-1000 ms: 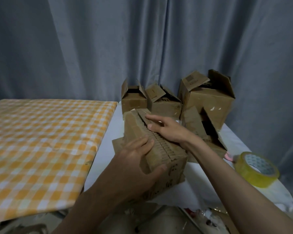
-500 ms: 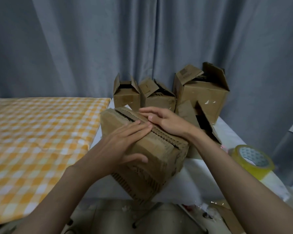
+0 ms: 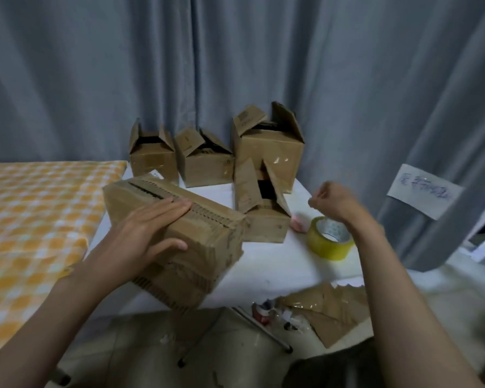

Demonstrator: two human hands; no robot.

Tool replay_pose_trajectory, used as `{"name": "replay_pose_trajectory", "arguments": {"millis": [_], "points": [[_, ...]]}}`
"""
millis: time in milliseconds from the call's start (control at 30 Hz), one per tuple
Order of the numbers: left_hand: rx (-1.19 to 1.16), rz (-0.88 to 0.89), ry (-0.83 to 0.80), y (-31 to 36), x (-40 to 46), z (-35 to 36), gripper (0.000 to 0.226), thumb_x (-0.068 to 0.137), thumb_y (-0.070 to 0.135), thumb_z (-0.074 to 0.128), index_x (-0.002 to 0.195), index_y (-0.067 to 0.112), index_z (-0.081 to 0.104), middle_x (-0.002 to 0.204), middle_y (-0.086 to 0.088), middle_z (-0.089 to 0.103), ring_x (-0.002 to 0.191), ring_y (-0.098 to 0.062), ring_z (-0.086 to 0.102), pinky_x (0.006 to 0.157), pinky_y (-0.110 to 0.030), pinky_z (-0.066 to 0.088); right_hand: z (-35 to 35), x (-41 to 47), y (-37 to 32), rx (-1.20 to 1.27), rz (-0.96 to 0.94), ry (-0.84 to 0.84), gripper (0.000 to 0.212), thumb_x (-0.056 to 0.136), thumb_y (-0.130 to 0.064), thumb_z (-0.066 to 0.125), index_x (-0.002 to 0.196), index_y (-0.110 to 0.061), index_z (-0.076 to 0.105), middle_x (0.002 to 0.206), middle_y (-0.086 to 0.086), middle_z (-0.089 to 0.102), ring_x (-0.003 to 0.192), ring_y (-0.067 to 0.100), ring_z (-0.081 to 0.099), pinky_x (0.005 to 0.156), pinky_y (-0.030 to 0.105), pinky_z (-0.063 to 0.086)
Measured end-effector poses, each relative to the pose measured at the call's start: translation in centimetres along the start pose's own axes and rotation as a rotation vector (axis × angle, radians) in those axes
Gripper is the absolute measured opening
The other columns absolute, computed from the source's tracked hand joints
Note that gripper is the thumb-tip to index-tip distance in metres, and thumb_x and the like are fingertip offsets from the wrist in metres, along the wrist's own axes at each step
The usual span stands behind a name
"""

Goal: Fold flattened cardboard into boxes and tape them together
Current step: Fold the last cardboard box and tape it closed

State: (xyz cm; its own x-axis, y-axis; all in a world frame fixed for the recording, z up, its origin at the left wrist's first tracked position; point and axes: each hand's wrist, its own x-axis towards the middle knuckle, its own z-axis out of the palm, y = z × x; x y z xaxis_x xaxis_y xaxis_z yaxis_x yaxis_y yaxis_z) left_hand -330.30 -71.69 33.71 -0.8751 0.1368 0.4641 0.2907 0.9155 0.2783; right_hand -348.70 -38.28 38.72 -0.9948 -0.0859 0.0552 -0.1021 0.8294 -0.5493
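While left hand presses flat on the folded, untaped box at surface's near edge, right hand, curled empty, hovers above tape roll; four boxes done far side.

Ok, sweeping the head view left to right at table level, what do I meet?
Checked cloth → left hand pressing flat on the held box → small open box → yellow tape roll, with the right hand above it.

Two bare forearms, no sleeves, left hand, right hand
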Motion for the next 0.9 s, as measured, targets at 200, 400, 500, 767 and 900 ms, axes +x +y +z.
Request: {"name": "replay_pose_trajectory", "arguments": {"millis": [200,400,500,767,900], "points": [[0.048,-0.040,-0.005,0.8,-0.2,-0.1,0.077,0.081,0.074,0.039,0.148,0.034,0.038,0.153,0.016,0.035,0.144,-0.008,0.028,0.116,-0.049,0.031,1.0,-0.6,3.0,-0.503,0.058,-0.402,0.035,0.072,-0.035,0.085,0.093,-0.021,0.062,0.106,0.002,0.060,0.096,0.025,0.059,0.081,0.031,0.051],[0.120,-0.048,0.042,2.0,-0.3,0.1,0.079,0.080,0.074,0.035,0.144,0.030,0.046,0.147,0.015,0.042,0.138,-0.009,0.035,0.106,-0.039,0.030,1.3,0.0,3.7,-0.450,0.090,-0.255,0.037,0.088,-0.016,0.064,0.125,-0.011,0.063,0.128,0.012,0.062,0.114,0.031,0.060,0.091,0.034,0.049],[0.164,-0.077,0.031,2.6,-0.4,0.3,0.082,0.080,0.078,0.031,0.144,0.029,0.047,0.144,0.009,0.050,0.134,-0.015,0.043,0.107,-0.039,0.031,0.2,-0.2,2.2,-0.282,0.030,-0.011,0.023,0.092,-0.016,0.058,0.111,-0.006,0.066,0.116,0.019,0.066,0.109,0.038,0.062,0.083,0.034,0.045],[0.222,-0.054,0.226,5.4,0.2,2.1,0.074,0.084,0.077,0.043,0.127,0.022,0.064,0.119,0.007,0.065,0.107,-0.012,0.050,0.089,-0.027,0.038,2.5,-4.8,-9.2,0.312,-0.451,0.400,0.025,0.094,-0.011,0.060,0.119,-0.007,0.059,0.114,0.013,0.066,0.107,0.035,0.059,0.094,0.050,0.046],[0.197,-0.041,0.330,6.5,0.4,3.0,0.069,0.079,0.070,0.060,0.118,0.014,0.071,0.112,0.003,0.069,0.102,-0.016,0.057,0.091,-0.027,0.043,7.0,-7.7,-14.2,0.438,-0.621,0.253,0.018,0.096,-0.009,0.058,0.114,-0.007,0.056,0.105,0.010,0.065,0.097,0.028,0.057,0.084,0.038,0.042]]}}
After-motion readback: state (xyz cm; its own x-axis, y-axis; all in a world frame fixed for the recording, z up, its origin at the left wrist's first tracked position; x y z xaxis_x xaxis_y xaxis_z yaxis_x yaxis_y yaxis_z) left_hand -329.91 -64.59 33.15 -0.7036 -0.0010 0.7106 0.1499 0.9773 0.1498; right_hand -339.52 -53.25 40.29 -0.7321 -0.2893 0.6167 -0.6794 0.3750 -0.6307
